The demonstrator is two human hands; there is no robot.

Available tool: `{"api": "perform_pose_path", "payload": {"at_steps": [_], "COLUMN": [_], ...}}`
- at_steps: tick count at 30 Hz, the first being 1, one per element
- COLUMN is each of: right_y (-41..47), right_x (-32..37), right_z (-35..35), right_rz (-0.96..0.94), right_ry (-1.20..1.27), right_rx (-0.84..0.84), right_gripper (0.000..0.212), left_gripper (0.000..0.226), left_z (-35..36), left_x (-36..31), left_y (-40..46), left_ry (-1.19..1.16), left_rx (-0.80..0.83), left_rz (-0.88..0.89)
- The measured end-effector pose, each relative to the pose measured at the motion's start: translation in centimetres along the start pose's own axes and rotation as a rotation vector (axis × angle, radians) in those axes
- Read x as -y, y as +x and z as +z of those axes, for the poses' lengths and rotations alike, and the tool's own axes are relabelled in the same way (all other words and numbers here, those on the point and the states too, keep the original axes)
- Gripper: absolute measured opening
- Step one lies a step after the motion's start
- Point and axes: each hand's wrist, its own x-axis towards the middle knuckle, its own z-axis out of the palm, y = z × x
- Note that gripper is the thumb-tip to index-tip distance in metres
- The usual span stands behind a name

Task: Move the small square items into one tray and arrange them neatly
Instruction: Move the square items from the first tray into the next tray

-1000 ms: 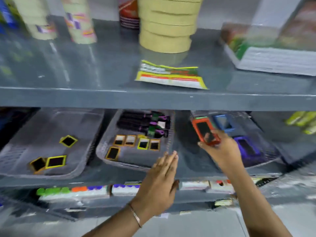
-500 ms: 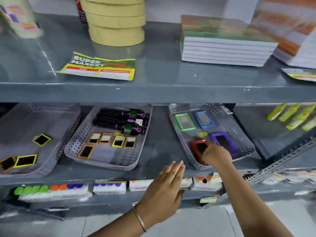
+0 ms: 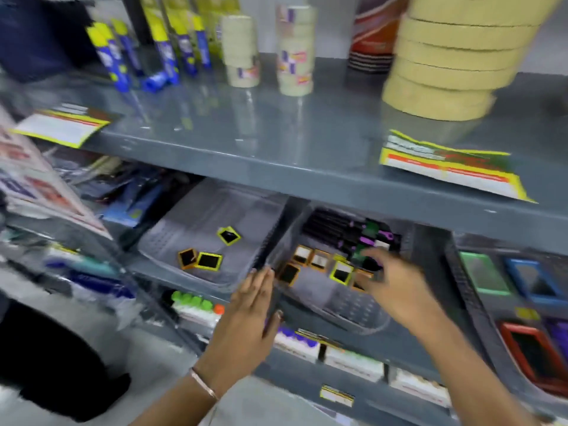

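Observation:
Three small square items with yellow or orange rims and black centres (image 3: 208,260) lie in the left grey tray (image 3: 196,219) on the lower shelf. Several more small squares (image 3: 319,260) sit in a row in the middle grey tray (image 3: 353,305), in front of black and purple markers (image 3: 344,232). My right hand (image 3: 396,287) reaches into the middle tray over the right end of that row, fingers spread; the blur hides whether it grips a square. My left hand (image 3: 249,318) is flat and open at the shelf's front edge, between the two trays.
A right tray (image 3: 479,305) holds larger green, blue, red and purple framed items. The upper shelf (image 3: 307,142) carries tape rolls (image 3: 445,66), glue tubes and leaflets. Boxes with coloured caps line the shelf below. A dark shape is on the floor at lower left.
The view has swung left. My right hand left the red framed item in the right tray and moved into the middle tray. My left hand moved up to the shelf edge.

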Motion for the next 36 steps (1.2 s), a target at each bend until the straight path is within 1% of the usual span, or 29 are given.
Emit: {"api": "perform_pose_path", "payload": {"at_steps": [1, 2, 5, 6, 8, 11, 13, 14, 17, 18, 19, 21, 22, 23, 24, 27, 29, 30, 32, 36], "right_y": [1.3, 2.5, 6.3, 7.8, 10.6, 13.1, 13.4, 13.3, 13.0, 12.8, 12.7, 11.9, 11.3, 10.7, 9.9, 8.3, 7.7, 7.3, 6.9, 6.2], "right_x": [2.9, 5.7, 12.8, 14.9, 17.4, 18.9, 19.2, 19.3, 19.7, 19.7, 19.2, 17.3, 15.9, 13.9, 11.6, 5.9, 3.8, 3.2, 2.5, 2.2], "right_z": [2.5, 5.0, 12.0, 14.8, 19.2, 23.2, 24.3, 24.4, 22.8, 21.7, 20.4, 16.6, 14.5, 12.5, 10.7, 8.0, 8.6, 9.0, 9.8, 10.9], "right_rz": [-0.111, -0.21, -0.377, -0.404, -0.42, -0.424, -0.42, -0.412, -0.374, -0.369, -0.379, -0.366, -0.328, -0.284, -0.233, -0.127, -0.097, -0.075, -0.034, -0.025], "right_ry": [0.041, 0.071, 0.134, 0.115, -0.034, -0.207, -0.295, -0.319, -0.289, -0.255, -0.207, -0.073, -0.005, 0.045, 0.039, -0.107, -0.201, -0.231, -0.233, -0.186], "right_rx": [0.067, 0.117, 0.245, 0.311, 0.411, 0.462, 0.465, 0.468, 0.492, 0.479, 0.43, 0.262, 0.194, 0.156, 0.152, 0.185, 0.271, 0.324, 0.383, 0.379], "right_gripper": [0.022, 0.023, 0.024, 0.023, 0.023, 0.022, 0.023, 0.022, 0.01, 0.009, 0.009, 0.033, 0.042, 0.046, 0.048, 0.056, 0.064, 0.064, 0.058, 0.056], "left_gripper": [0.069, 0.068, 0.063, 0.06, 0.057, 0.058, 0.058, 0.059, 0.058, 0.057, 0.055, 0.055, 0.055, 0.056, 0.056, 0.062, 0.068, 0.07, 0.072, 0.073], "left_z": [-0.4, -0.7, -0.8, -0.7, -0.4, -0.7, -0.7, -0.7, -0.7, -0.6, -0.5, -0.3, -0.2, -0.1, 0.2, 1.3, 2.2, 2.6, 3.1, 3.4], "left_x": [2.7, 5.0, 9.8, 11.1, 12.3, 12.7, 13.0, 13.1, 13.1, 13.0, 12.8, 11.5, 10.5, 9.5, 8.2, 5.3, 4.1, 3.6, 3.2, 2.9], "left_y": [-0.1, -0.1, -0.6, -0.9, -1.3, -1.7, -1.7, -1.7, -1.7, -1.6, -1.4, -0.7, -0.4, 0.0, 0.4, 1.4, 2.0, 2.2, 2.5, 2.3], "left_ry": [0.045, 0.085, 0.152, 0.168, 0.206, 0.214, 0.212, 0.211, 0.162, 0.138, 0.099, 0.01, -0.018, -0.035, -0.048, -0.061, -0.046, -0.037, -0.009, -0.035], "left_rx": [-0.004, 0.006, 0.059, 0.054, 0.025, 0.005, -0.001, -0.004, -0.005, -0.024, -0.042, -0.047, -0.045, -0.042, -0.034, 0.004, 0.048, 0.072, 0.106, 0.098], "left_rz": [-0.058, -0.104, -0.153, -0.142, -0.077, -0.023, -0.009, -0.005, 0.032, 0.068, 0.114, 0.223, 0.274, 0.319, 0.359, 0.423, 0.45, 0.456, 0.434, 0.405]}}
